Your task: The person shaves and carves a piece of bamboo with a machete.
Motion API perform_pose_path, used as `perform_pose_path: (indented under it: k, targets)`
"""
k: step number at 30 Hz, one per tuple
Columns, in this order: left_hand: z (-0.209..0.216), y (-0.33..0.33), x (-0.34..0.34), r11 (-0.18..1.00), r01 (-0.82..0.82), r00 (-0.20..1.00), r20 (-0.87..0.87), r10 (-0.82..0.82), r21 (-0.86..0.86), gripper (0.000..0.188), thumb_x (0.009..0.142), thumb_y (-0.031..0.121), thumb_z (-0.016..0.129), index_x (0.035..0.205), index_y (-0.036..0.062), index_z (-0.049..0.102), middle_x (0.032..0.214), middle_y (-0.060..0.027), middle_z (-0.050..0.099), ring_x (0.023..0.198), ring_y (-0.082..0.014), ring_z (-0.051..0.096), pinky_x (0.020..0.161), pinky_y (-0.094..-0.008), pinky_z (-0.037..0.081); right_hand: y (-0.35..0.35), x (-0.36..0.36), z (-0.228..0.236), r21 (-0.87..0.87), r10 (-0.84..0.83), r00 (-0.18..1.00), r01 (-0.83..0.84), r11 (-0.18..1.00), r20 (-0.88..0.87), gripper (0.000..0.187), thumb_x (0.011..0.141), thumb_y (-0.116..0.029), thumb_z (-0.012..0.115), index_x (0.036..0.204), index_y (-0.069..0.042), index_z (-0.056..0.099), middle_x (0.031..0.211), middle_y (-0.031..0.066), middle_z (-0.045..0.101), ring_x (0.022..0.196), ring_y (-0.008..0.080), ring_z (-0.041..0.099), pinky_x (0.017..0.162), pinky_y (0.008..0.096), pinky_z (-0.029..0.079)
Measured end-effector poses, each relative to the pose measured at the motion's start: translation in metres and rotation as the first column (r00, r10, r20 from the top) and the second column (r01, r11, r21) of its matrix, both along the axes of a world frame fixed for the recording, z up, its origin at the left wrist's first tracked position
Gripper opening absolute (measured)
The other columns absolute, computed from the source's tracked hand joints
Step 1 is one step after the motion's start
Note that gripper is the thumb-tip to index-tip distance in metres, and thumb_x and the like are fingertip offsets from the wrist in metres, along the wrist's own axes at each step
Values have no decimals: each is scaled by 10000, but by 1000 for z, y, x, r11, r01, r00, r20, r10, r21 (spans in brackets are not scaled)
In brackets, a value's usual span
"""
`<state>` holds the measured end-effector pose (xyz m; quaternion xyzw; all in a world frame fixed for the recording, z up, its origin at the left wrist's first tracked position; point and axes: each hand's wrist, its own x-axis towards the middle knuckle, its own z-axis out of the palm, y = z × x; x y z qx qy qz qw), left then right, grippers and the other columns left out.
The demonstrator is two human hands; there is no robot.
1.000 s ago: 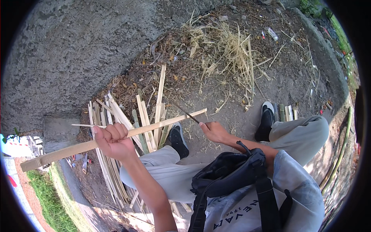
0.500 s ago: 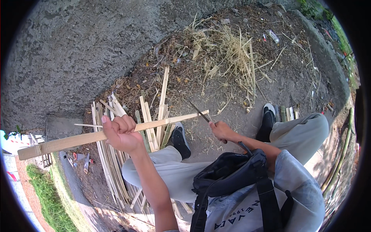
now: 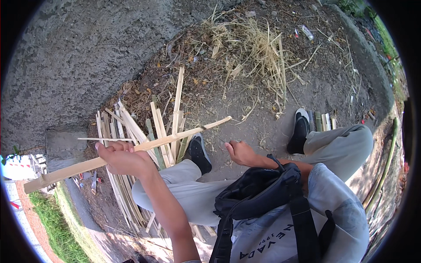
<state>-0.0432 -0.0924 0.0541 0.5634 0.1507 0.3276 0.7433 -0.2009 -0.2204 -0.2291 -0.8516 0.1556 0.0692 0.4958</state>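
My left hand [image 3: 128, 161] is closed around a long pale bamboo strip [image 3: 175, 137], which slants from the lower left up toward the middle. A thinner bamboo sliver [image 3: 98, 139] sticks out beside the same hand; whether the fingers hold it too, I cannot make out. To the right, my right hand [image 3: 242, 153] is curled round a knife. Most of the blade is smeared or hard to see, but a dark bit of the knife [image 3: 202, 128] shows against the strip near its far end. The handle is hidden in my fingers.
Many split bamboo strips [image 3: 116, 184] lie by my left leg. A heap of dry shavings [image 3: 258, 48] is ahead, below a rough concrete wall [image 3: 87, 57]. Short bamboo pieces [image 3: 324, 121] lie by my right shoe [image 3: 299, 131]. A black bag [image 3: 254, 193] hangs at my front.
My right hand has drawn back toward me and slightly left, and the blade has shifted from the strip's tip inward along it. My left hand has tilted and lowered slightly.
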Motion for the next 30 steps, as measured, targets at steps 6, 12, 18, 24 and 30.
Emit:
perform_pose_path:
  k: [6,12,18,24,30]
  targets:
    - [-5,5,2,999,-38,999,4,38,26,476,958,293,492,569,159,253,518,25,248,448,-93,230,415,-259,203,-13,7,-18,-17,-61,984,59,998,-167,567,989,-402,373,778,49,644,754,307,623,746,528,597,727,557,482]
    - [-4,0,-2,1000,-26,999,41,26,12,471,965,294,457,568,163,239,525,24,238,456,-95,222,423,-260,180,8,17,59,94,50,997,-55,994,50,493,988,-410,396,891,18,620,679,280,609,713,514,600,708,551,490]
    - [-11,17,8,997,-72,997,29,72,-1,449,965,297,459,591,156,254,538,14,260,463,-105,242,427,-265,202,6,-1,24,-45,74,996,-71,996,58,457,982,-406,425,877,4,599,629,271,594,654,493,606,664,563,486]
    - [-22,24,10,998,-46,997,67,43,41,447,998,339,445,632,143,280,561,21,254,474,-99,257,437,-255,220,12,5,76,9,122,988,-123,992,95,450,984,-393,417,881,3,605,606,271,586,622,485,604,641,561,486]
    - [-20,-1,-21,955,80,982,141,-125,286,499,1033,439,359,658,138,225,568,25,246,486,-85,246,442,-252,199,13,6,86,31,60,993,-63,998,99,473,981,-397,417,887,21,616,641,292,595,653,491,608,653,556,490]
